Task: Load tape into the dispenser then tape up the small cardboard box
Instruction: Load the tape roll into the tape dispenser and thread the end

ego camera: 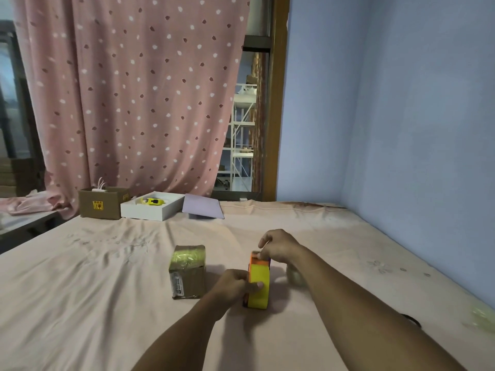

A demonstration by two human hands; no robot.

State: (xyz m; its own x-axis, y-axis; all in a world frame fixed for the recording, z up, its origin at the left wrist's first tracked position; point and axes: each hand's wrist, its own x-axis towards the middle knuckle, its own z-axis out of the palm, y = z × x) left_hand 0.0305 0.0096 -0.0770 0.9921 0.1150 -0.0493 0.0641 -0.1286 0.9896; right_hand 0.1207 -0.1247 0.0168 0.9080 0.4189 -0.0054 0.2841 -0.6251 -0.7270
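On a pink bedsheet (107, 290), a small cardboard box (187, 273), its printed label too blurred to be read, was left just beside a yellow-and-orange tape dispenser (257, 283). The dispenser's side was gripped by the left hand (233, 286), while its far end was pinched by the right hand (280, 246).

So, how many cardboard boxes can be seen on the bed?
2. A small cardboard box with tape on top stands just left of the yellow dispenser. A larger brown box stands at the far left edge, beside the white tray. Others may be hidden.
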